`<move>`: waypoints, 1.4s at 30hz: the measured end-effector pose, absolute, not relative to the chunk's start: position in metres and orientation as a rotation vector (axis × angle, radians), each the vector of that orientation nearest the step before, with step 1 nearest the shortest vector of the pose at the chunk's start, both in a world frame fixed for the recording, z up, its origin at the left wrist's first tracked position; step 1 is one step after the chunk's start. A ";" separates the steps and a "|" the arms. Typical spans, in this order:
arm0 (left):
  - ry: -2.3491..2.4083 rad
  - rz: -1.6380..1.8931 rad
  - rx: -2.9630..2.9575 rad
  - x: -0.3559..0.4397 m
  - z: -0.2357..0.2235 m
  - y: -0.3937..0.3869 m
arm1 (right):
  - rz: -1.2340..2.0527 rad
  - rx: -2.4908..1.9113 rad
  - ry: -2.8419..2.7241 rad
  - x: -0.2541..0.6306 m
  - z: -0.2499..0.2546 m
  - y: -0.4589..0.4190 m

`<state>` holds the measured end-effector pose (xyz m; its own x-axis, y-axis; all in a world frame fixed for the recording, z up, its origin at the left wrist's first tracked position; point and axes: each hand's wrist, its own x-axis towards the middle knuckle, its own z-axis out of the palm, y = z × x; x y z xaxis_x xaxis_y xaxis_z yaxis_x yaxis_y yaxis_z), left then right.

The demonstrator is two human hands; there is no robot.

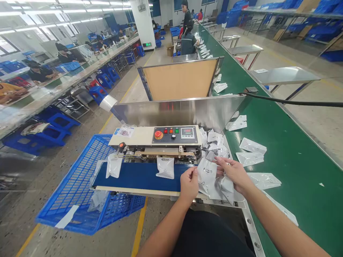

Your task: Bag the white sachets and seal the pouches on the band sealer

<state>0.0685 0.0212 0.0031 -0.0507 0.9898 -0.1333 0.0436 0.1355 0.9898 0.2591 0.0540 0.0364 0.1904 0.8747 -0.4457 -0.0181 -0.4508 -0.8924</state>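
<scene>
My left hand (189, 182) is closed, pinching the left edge of a white printed pouch (207, 174) between thumb and fingers. At its upper right edge, my right hand (233, 173) grips the same pouch; some of its fingertips are hidden behind it. The pouch is held upright at the right end of a band sealer (139, 135). On the sealer's blue belt (142, 176), one white pouch (165, 167) hangs at the middle and another pouch (114, 165) is near the left end. A heap of white pouches (215, 139) lies just beyond my hands.
A blue plastic basket (72, 185) with pouches inside stands below the sealer's left end. To my right runs a green conveyor (292, 167) carrying scattered white pouches. A metal panel (177, 112) rises behind the sealer. A black cable (294, 102) crosses the conveyor; people work further off.
</scene>
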 end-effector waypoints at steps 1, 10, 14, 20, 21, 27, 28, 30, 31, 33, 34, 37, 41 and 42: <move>1.344 1.137 1.066 0.069 0.001 0.025 | 1.407 -1.652 -0.789 0.264 0.035 0.050; 1.426 0.993 0.993 0.090 -0.029 0.046 | 1.399 -1.788 -0.886 0.282 0.017 0.037; 1.565 1.020 0.837 0.089 -0.039 0.062 | 1.470 -1.856 -0.811 0.283 0.010 0.071; 1.622 1.155 0.683 0.049 -0.039 0.068 | 1.528 -1.886 -0.952 0.239 0.015 0.104; 1.637 1.205 0.672 0.039 -0.036 0.065 | 1.529 -1.864 -0.951 0.236 0.018 0.102; 1.671 1.357 1.098 0.019 -0.005 0.012 | 1.354 -1.725 -0.901 0.229 0.036 0.064; 1.559 1.275 1.204 0.026 0.000 0.005 | 1.343 -1.701 -0.869 0.224 0.039 0.059; 1.327 1.122 1.317 0.043 0.008 -0.004 | 1.388 -1.616 -0.771 0.214 0.044 0.052; 1.264 1.083 1.326 0.052 0.010 -0.005 | 1.423 -1.546 -0.709 0.211 0.046 0.050; 1.270 1.093 1.264 0.064 0.012 -0.001 | 1.451 -1.388 -0.589 0.209 0.047 0.048; 1.305 1.120 1.205 0.067 0.011 0.003 | 1.433 -1.339 -0.556 0.211 0.046 0.047; 1.346 1.157 1.039 0.069 0.007 0.015 | 1.368 -1.389 -0.667 0.226 0.035 0.038; 1.287 1.124 1.007 0.072 -0.001 0.021 | 1.282 -1.535 -1.033 0.242 0.016 0.021; 1.289 1.113 1.028 0.074 -0.003 0.022 | 1.229 -1.562 -1.071 0.246 0.011 0.019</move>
